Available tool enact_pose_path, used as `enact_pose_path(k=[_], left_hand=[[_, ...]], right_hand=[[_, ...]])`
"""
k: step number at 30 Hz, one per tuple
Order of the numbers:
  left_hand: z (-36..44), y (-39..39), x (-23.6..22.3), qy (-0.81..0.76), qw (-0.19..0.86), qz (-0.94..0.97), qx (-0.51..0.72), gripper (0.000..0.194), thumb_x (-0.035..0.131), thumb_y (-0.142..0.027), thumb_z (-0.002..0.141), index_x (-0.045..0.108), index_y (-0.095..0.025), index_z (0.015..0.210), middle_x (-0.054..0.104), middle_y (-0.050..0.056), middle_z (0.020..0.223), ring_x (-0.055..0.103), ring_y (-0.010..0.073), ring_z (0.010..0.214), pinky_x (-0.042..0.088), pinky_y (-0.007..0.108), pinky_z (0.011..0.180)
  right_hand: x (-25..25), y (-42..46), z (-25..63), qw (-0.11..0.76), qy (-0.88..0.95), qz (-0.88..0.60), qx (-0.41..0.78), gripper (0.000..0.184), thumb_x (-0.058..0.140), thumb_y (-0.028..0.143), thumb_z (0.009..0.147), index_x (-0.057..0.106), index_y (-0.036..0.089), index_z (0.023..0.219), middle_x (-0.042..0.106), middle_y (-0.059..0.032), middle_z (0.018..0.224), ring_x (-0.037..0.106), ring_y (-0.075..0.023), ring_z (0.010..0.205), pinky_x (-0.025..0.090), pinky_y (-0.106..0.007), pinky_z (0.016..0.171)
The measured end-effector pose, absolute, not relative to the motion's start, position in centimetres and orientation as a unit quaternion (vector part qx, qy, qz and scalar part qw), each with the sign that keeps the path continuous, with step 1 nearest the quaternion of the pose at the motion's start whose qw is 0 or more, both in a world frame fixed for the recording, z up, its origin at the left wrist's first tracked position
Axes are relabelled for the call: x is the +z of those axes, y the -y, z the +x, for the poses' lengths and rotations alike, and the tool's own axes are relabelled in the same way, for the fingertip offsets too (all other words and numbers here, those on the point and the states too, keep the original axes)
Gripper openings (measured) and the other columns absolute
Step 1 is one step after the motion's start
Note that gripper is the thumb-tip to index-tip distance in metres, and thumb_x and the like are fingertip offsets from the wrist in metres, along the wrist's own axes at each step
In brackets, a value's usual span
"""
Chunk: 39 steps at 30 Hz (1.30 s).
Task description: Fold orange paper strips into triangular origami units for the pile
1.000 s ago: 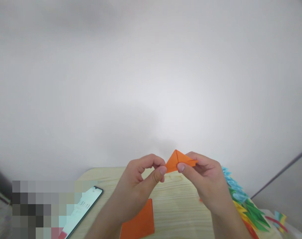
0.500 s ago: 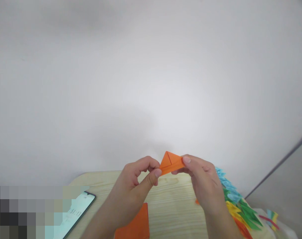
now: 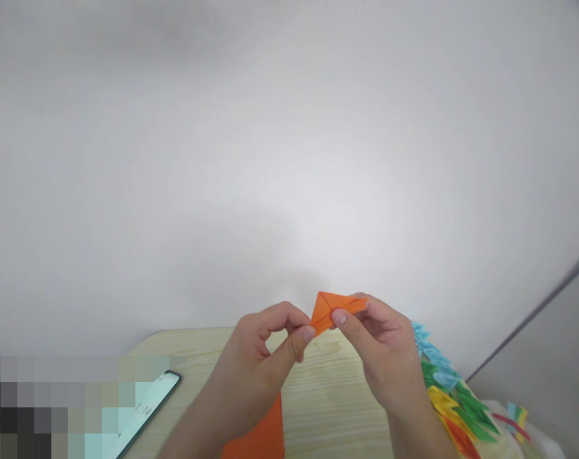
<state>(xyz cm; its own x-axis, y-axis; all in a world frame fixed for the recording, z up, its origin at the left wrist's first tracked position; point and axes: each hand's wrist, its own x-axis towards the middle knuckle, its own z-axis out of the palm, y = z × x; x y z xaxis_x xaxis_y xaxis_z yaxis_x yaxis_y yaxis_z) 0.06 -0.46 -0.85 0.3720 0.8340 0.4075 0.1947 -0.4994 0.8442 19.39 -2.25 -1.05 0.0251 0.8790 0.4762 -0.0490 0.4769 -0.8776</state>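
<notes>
Above the table, both hands hold a small folded piece of orange paper [image 3: 328, 302], shaped like a triangle with creases meeting near its middle. My left hand [image 3: 265, 347] pinches its lower left corner between thumb and forefinger. My right hand [image 3: 385, 344] grips it from the right, the thumb pressed on the front near the lower edge and the fingers behind, partly hidden. Beneath my left wrist lies a flat orange sheet or stack of paper [image 3: 260, 433], partly covered by the forearm.
A phone [image 3: 148, 408] lies on the pale wooden table [image 3: 337, 408] at the left, beside a pixelated area. Blue, green, yellow and orange folded paper pieces [image 3: 473, 411] line the right edge. A white wall [image 3: 289, 159] rises behind the table.
My right thumb has slid left and down from the paper's right tip to near its middle. The right tip now shows free. My left hand has hardly moved.
</notes>
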Motion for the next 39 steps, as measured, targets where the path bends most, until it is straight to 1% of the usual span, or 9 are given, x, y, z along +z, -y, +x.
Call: enact_pose_path(k=[6, 10, 14, 18, 25, 29, 32, 35, 39], left_hand=[[0.2, 0.5, -0.7, -0.356, 0.364, 0.768, 0.390, 0.020, 0.063, -0.032, 0.098, 0.067, -0.022, 0.081, 0.059, -0.004, 0.074, 0.053, 0.0134, 0.074, 0.042, 0.026, 0.070], [0.1, 0.2, -0.6, -0.408, 0.293, 0.728, 0.466, 0.006, 0.066, -0.031, 0.096, 0.069, -0.026, 0.098, 0.055, -0.005, 0.072, 0.052, 0.0132, 0.073, 0.041, 0.027, 0.072], [0.2, 0.5, -0.5, -0.417, 0.281, 0.718, 0.482, 0.023, 0.068, -0.034, 0.095, 0.068, -0.031, 0.118, 0.050, -0.007, 0.066, 0.048, 0.0124, 0.066, 0.040, 0.026, 0.067], [0.7, 0.9, -0.3, -0.406, 0.310, 0.742, 0.434, 0.011, 0.065, -0.031, 0.096, 0.072, -0.027, 0.103, 0.046, -0.007, 0.060, 0.043, 0.0116, 0.060, 0.037, 0.026, 0.060], [0.3, 0.7, -0.3, -0.331, 0.430, 0.663, 0.516, 0.009, 0.068, -0.032, 0.097, 0.069, -0.023, 0.100, 0.071, 0.000, 0.076, 0.065, 0.0148, 0.074, 0.051, 0.027, 0.070], [0.0, 0.8, -0.2, -0.283, 0.476, 0.615, 0.562, 0.007, 0.070, -0.027, 0.096, 0.068, -0.021, 0.100, 0.075, 0.002, 0.081, 0.069, 0.0158, 0.081, 0.054, 0.027, 0.075], [0.1, 0.9, 0.0, -0.257, 0.502, 0.602, 0.566, 0.007, 0.072, -0.023, 0.095, 0.068, -0.021, 0.101, 0.076, 0.003, 0.084, 0.071, 0.0161, 0.084, 0.056, 0.028, 0.081], [0.1, 0.9, 0.0, -0.222, 0.530, 0.596, 0.562, 0.010, 0.074, -0.022, 0.093, 0.068, -0.020, 0.101, 0.076, 0.004, 0.085, 0.071, 0.0172, 0.086, 0.056, 0.029, 0.082], [0.1, 0.8, -0.4, -0.244, 0.515, 0.598, 0.563, 0.017, 0.082, -0.022, 0.086, 0.069, -0.021, 0.097, 0.073, 0.003, 0.084, 0.070, 0.0160, 0.080, 0.055, 0.026, 0.072]], right_hand=[[-1.4, 1.9, 19.7, 0.614, 0.612, -0.354, 0.352, 0.016, 0.071, 0.034, 0.097, 0.073, 0.022, 0.088, 0.074, -0.0010, 0.085, 0.064, -0.0166, 0.078, 0.051, -0.030, 0.075], [-1.1, 2.1, 19.9, 0.554, 0.683, -0.416, 0.231, 0.016, 0.068, 0.027, 0.097, 0.070, 0.022, 0.082, 0.070, 0.0003, 0.080, 0.063, -0.0166, 0.076, 0.047, -0.031, 0.074], [-0.7, 2.3, 19.8, 0.503, 0.743, -0.427, 0.114, 0.014, 0.070, 0.018, 0.092, 0.066, 0.022, 0.079, 0.066, 0.0017, 0.078, 0.061, -0.0156, 0.074, 0.043, -0.031, 0.070], [-0.7, 2.3, 19.8, 0.483, 0.776, -0.400, 0.066, 0.014, 0.067, 0.011, 0.088, 0.067, 0.022, 0.080, 0.065, 0.0015, 0.077, 0.060, -0.0158, 0.074, 0.042, -0.031, 0.068], [-1.0, 2.2, 19.7, 0.561, 0.707, -0.426, 0.066, 0.018, 0.073, 0.014, 0.087, 0.075, 0.027, 0.099, 0.063, 0.0002, 0.088, 0.062, -0.0172, 0.083, 0.047, -0.032, 0.076], [-1.1, 2.4, 19.5, 0.605, 0.617, -0.461, 0.203, 0.022, 0.079, 0.028, 0.089, 0.072, 0.030, 0.110, 0.057, 0.0048, 0.071, 0.056, -0.0151, 0.069, 0.046, -0.031, 0.069], [-0.8, 2.7, 19.4, 0.606, 0.575, -0.392, 0.386, 0.035, 0.081, 0.029, 0.089, 0.067, 0.029, 0.120, 0.068, 0.0045, 0.070, 0.060, -0.0151, 0.067, 0.049, -0.030, 0.068], [-0.5, 2.9, 19.3, 0.613, 0.561, -0.305, 0.465, 0.028, 0.082, 0.023, 0.087, 0.070, 0.027, 0.112, 0.078, 0.0003, 0.083, 0.068, -0.0162, 0.075, 0.053, -0.032, 0.074], [-0.4, 2.9, 19.4, 0.621, 0.565, -0.298, 0.454, 0.013, 0.085, 0.021, 0.085, 0.077, 0.025, 0.094, 0.079, -0.0003, 0.087, 0.072, -0.0157, 0.081, 0.056, -0.029, 0.077]])
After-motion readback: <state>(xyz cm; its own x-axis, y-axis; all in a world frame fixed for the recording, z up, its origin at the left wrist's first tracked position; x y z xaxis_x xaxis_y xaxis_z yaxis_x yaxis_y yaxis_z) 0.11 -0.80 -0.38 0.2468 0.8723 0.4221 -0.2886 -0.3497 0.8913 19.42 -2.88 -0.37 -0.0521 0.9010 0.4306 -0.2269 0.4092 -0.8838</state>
